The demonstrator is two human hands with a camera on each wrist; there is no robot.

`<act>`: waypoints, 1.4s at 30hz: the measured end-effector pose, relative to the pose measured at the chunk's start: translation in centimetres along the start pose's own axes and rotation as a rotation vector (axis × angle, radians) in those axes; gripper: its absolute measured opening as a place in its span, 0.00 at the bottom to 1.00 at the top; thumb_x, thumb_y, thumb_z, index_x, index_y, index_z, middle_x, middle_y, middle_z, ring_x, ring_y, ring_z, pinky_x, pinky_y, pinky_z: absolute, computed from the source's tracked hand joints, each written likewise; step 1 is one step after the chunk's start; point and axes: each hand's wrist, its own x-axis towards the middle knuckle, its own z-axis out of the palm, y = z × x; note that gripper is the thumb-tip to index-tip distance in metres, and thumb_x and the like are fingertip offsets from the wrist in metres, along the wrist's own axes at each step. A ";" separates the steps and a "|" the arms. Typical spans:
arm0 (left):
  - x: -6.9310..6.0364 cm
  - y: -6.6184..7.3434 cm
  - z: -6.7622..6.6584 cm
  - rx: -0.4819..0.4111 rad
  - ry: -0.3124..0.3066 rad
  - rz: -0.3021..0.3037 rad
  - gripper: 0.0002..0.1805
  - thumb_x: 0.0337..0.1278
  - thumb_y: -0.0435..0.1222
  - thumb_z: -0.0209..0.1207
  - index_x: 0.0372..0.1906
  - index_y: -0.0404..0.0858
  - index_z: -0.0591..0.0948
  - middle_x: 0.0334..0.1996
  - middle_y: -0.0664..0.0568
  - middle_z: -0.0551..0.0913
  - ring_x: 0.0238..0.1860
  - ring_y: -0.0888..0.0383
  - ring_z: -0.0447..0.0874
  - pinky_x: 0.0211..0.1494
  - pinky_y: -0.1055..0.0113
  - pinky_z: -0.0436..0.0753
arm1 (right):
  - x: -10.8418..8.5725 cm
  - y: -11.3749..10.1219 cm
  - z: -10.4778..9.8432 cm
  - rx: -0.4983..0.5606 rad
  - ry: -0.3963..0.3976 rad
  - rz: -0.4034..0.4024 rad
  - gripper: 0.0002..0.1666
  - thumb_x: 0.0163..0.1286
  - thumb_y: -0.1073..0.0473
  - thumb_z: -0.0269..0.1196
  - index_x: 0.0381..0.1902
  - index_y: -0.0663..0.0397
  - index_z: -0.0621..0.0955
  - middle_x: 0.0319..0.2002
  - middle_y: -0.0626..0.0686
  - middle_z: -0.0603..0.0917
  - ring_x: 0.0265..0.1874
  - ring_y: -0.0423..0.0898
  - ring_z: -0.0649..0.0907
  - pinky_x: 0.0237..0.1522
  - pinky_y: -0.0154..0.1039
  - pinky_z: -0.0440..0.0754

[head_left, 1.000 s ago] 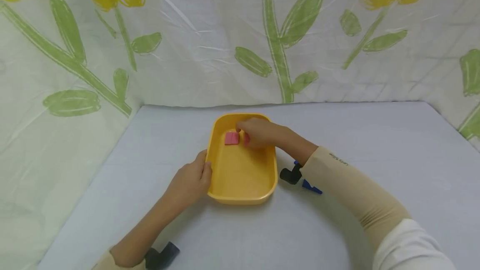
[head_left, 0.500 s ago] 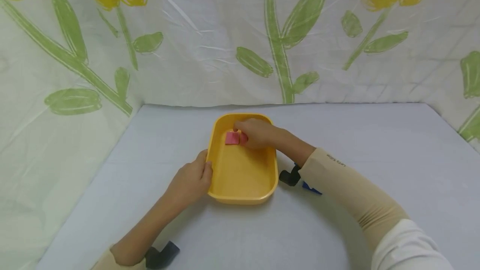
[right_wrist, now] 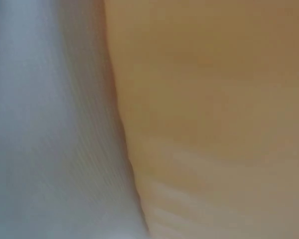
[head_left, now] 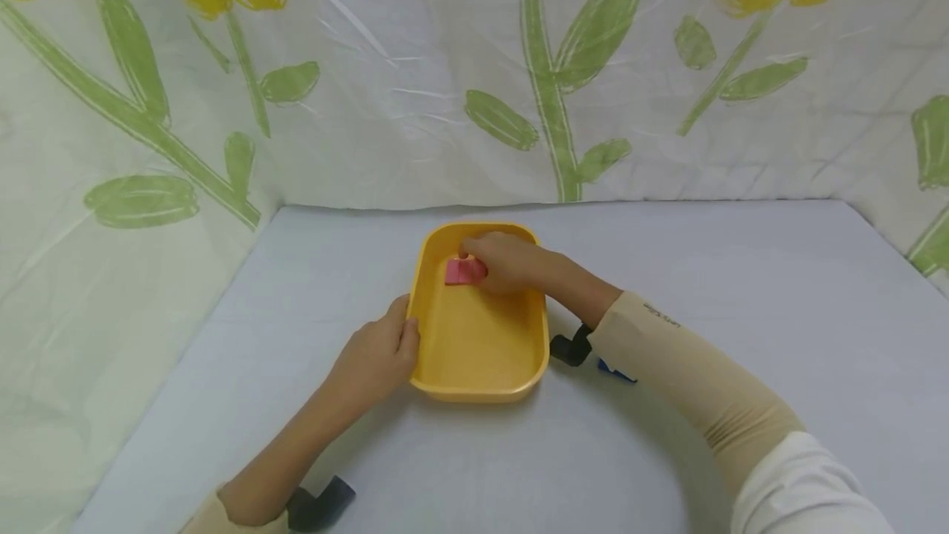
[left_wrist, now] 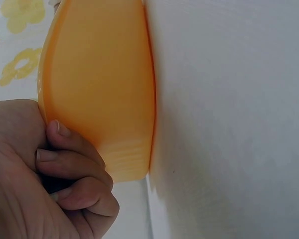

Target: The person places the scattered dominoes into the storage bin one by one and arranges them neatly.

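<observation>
A yellow plastic tray [head_left: 474, 353] with raised walls stands on the table. My left hand [head_left: 378, 353] grips its left rim, the thumb on the inner side. In the left wrist view the curled fingers [left_wrist: 74, 169] lie against the outer wall. Reaching over the right rim, my right hand [head_left: 507, 262] pinches a small pink block [head_left: 479, 270] inside the tray, near its far end. A second pink block [head_left: 452, 272] lies on the tray floor right beside it; whether they touch I cannot tell. In the right wrist view only the tray wall [right_wrist: 214, 99] and cloth show.
A blue piece [head_left: 617, 371] lies on the pale tablecloth [head_left: 578, 452], partly hidden by my right sleeve [head_left: 697, 369]. A dark wrist camera [head_left: 571, 348] hangs beside the tray's right wall. A flower-printed curtain [head_left: 400, 130] rises behind the table.
My right hand has moved slightly left with its pink block, closing the gap to the second block. The left hand and the tray have stayed put.
</observation>
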 end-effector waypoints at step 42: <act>0.0 0.4 -0.2 -0.002 -0.014 -0.041 0.26 0.74 0.36 0.42 0.71 0.28 0.64 0.20 0.50 0.72 0.19 0.56 0.69 0.25 0.62 0.72 | -17.8 4.5 -0.7 0.032 0.104 0.206 0.12 0.60 0.66 0.69 0.43 0.54 0.85 0.36 0.48 0.81 0.34 0.47 0.79 0.38 0.43 0.81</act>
